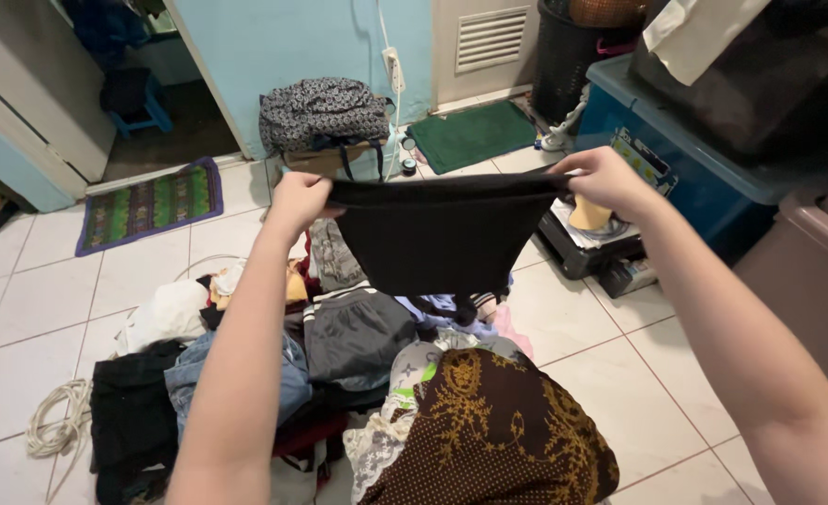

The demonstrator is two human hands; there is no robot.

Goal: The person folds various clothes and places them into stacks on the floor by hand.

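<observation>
Left hand (297, 198) and right hand (605, 178) each pinch a top corner of a black garment (437, 234), stretched taut above the clothes pile (273, 374); tiled floor (619, 346) beneath.

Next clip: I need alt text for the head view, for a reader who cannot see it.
Left hand and right hand hold a black garment stretched out by its top edge above a pile of mixed clothes on a white tiled floor. A blue storage bin stands to the right.
</observation>
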